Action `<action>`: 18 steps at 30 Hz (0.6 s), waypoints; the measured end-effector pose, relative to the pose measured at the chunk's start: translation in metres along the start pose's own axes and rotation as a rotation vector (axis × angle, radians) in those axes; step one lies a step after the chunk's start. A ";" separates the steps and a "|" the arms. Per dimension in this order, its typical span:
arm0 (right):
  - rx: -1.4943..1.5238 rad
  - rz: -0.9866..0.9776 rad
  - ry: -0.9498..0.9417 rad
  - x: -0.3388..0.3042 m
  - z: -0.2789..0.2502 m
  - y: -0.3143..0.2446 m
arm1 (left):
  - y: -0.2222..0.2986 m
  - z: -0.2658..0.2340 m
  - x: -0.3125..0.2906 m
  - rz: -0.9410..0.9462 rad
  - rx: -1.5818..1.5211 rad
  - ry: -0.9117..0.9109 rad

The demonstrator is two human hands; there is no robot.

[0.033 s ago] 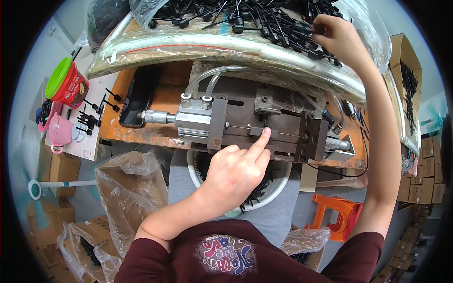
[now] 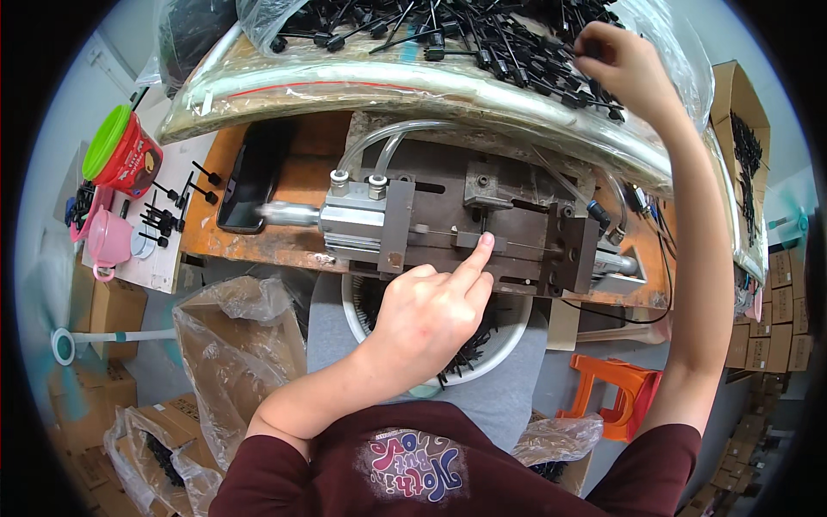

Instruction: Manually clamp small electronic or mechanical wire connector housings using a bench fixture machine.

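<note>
Orange workbench [image 2: 202,241] carries dark metal fixture [image 2: 441,209]; heap of black stemmed parts [image 2: 508,52] lies beyond. I have left hand [image 2: 435,320] index fingertip on small dark block [image 2: 468,240] mid-fixture, other fingers folded, any hold unclear. Right hand [image 2: 633,73] curls at heap's right side, thumb and index apart; cannot tell whether it grips anything.

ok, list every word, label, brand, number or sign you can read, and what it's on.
Locations only; I won't copy wording.
Maroon shirt: large pink and blue lettering on the front, with smaller text I can't make out.
Red and green tub: pale lettering, small and tilted.
Brown cartons, right: dark marks, too small to read.
Metal fixture at the left hand: none I can make out.
</note>
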State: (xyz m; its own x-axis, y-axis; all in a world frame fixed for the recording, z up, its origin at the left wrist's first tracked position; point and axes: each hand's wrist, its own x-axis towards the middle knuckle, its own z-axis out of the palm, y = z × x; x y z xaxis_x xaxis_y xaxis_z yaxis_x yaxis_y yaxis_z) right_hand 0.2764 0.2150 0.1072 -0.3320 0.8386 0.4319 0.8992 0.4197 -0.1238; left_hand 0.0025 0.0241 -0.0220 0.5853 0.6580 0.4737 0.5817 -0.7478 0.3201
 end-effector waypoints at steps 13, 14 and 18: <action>1.192 0.416 0.348 -0.059 -0.032 -0.043 | 0.004 -0.029 0.011 -0.049 -0.395 0.320; 1.259 0.388 0.303 -0.070 -0.024 -0.062 | 0.002 -0.033 0.013 -0.082 -0.415 0.361; 1.542 0.489 0.130 -0.127 -0.002 -0.129 | 0.004 -0.028 0.016 -0.086 -0.590 0.399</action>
State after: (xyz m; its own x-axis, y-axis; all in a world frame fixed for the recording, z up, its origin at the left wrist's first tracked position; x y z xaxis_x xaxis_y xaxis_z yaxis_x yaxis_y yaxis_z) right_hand 0.2029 0.0537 0.0698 -0.0184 0.9895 0.1435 -0.2452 0.1347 -0.9601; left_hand -0.0021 0.0291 0.0101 0.2348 0.7186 0.6546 0.1481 -0.6920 0.7066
